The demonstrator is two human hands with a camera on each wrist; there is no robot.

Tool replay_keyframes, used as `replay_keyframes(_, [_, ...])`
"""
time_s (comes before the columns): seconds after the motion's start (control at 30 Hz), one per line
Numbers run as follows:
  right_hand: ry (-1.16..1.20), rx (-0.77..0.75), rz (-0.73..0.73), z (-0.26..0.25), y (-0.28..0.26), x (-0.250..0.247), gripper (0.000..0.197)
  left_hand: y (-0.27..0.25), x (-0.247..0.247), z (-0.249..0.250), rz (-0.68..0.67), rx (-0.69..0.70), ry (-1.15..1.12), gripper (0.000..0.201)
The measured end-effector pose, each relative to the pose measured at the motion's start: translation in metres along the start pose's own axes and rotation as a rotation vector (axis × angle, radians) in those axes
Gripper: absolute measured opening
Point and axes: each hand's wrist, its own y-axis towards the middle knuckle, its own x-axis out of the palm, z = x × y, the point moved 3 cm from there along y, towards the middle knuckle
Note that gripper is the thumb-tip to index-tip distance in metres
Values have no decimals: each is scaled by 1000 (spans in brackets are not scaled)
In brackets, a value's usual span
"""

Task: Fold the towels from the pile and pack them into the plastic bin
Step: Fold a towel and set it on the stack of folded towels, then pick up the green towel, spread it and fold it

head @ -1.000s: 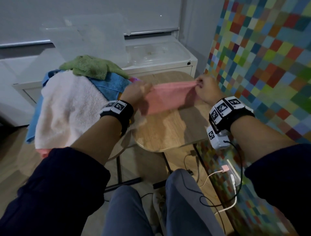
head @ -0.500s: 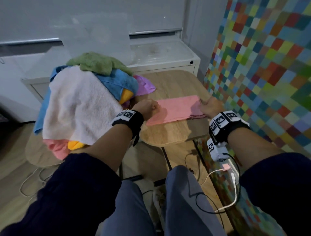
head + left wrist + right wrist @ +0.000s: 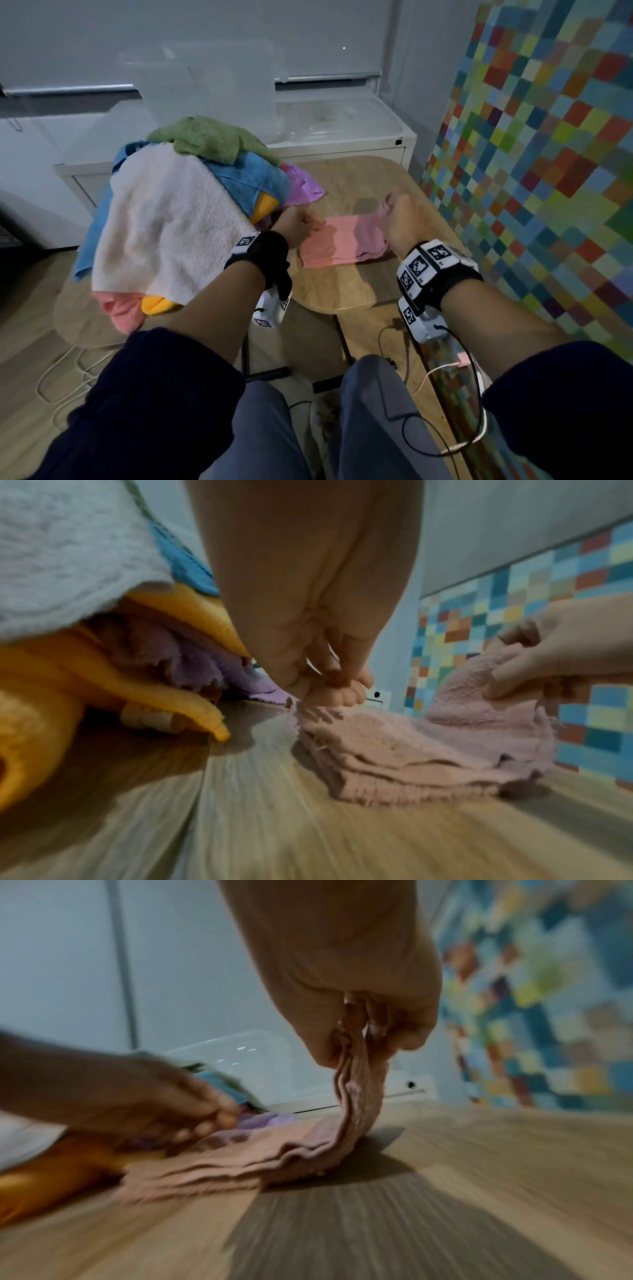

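A pink towel (image 3: 342,240), folded into a narrow strip, lies on the round wooden table (image 3: 342,291). My left hand (image 3: 313,222) has curled fingers pinching the strip's left end (image 3: 335,693) against the table. My right hand (image 3: 390,205) pinches the right end (image 3: 359,1042) and holds it lifted off the table, so the towel (image 3: 274,1161) bends upward there. The towel pile (image 3: 171,222), white, blue, green, purple, orange and pink, sits just left of my left hand. The clear plastic bin (image 3: 219,85) stands behind the pile on a white cabinet.
A clear lid (image 3: 339,116) lies on the cabinet top beside the bin. A wall of coloured squares (image 3: 531,154) runs close along the table's right side. Cables (image 3: 445,411) trail on the floor by my knees.
The pink towel was laid down on the table as a flat strip. Since then my right hand has lifted its right end up and leftward; my left hand stays at the left end.
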Motion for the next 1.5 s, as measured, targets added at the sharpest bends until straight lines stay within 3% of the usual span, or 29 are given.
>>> replay_keyframes(0.13, [-14, -451, 69, -47, -31, 19, 21, -3, 0, 7, 48, -122, -293, 27])
replay_keyframes(0.27, [74, -620, -28, -52, -51, 43, 22, -8, 2, 1, 87, -135, -298, 35])
replay_keyframes(0.4, [153, -553, -292, -41, -50, 60, 45, -6, 5, -11, 45, -90, -265, 22])
replay_keyframes(0.47, [272, -581, -293, -36, -50, 60, 43, -3, 3, -14, 21, -71, -240, 16])
replay_keyframes(0.6, [395, -574, -169, -27, -42, 57, 39, -4, 2, -16, 84, -179, -292, 20])
replay_keyframes(0.7, [272, -542, -222, -25, -31, 64, 28, -3, 2, -18, 138, -214, -209, 29])
replay_keyframes(0.87, [55, -601, -353, -25, -26, 81, 34, 0, -2, -16, 182, -166, 35, 25])
replay_keyframes(0.93, [-1, -609, -389, -26, -25, 81, 34, 1, -9, -19, 240, -182, 167, 33])
replay_keyframes(1.03, [-131, -694, -326, -30, -26, 82, 30, 4, -11, -19, 142, -119, 434, 32])
replay_keyframes(1.1, [-196, -699, -273, -35, -30, 81, 30, 5, -8, -18, 83, -120, 460, 28])
replay_keyframes(1.2, [-220, -597, -358, -31, -28, 82, 31, 13, 2, -4, 12, -55, 375, 23])
replay_keyframes(1.3, [-303, -499, -374, -17, 0, 80, 35, 30, 10, 15, -160, -1, 323, 32])
replay_keyframes(1.4, [-324, -365, -377, 0, 49, 72, 37, 58, 2, 21, -159, 18, 375, 34])
replay_keyframes(1.5, [-305, -262, -501, 11, 99, 71, 51, 81, -8, 10, -123, 70, 525, 39])
